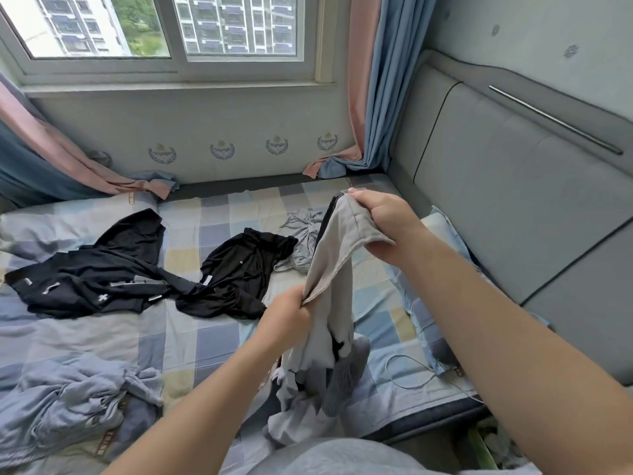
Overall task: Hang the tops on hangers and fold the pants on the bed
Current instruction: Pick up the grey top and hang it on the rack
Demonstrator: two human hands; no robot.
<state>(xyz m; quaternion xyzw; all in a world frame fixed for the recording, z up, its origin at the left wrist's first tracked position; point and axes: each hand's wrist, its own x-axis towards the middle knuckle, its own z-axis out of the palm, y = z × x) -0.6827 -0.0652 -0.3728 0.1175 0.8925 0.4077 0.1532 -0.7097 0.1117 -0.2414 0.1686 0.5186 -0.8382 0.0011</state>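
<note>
Right hand: I see my right hand [380, 228] raised over the bed, fingers curled tight round the upper hem of a light grey garment [334, 262].
Left hand: my left hand [286, 320] is lower and nearer to me, pinching a side edge of the same cloth in a closed fist.
Light grey garment: it hangs stretched between the two grips. A dark edge shows at its top beside the right hand. The lower part drops into a loose grey and white heap at the near edge of the bed. I cannot tell whether it is a top or pants.
Bed: the checked sheet [205, 337], in blue, cream and grey squares, carries all the other clothes.
Black marked garment [89, 272]: spread flat at the left, with small pale marks on it.
Second black garment [236, 272]: crumpled in the middle of the bed, touching the first at its left corner.
Small grey garment [303, 234]: bunched just behind the held cloth, against the second black one.
Blue-grey quilt [75, 399]: rumpled at the near left corner.
Pillow [421, 310]: checked, lying along the padded grey headboard [496, 200] under my right forearm.
White cable [407, 371]: looped on the sheet near the pillow.
Background: a window [171, 29] with pink and blue curtains [383, 97] whose ends rest on the far side of the bed.
</note>
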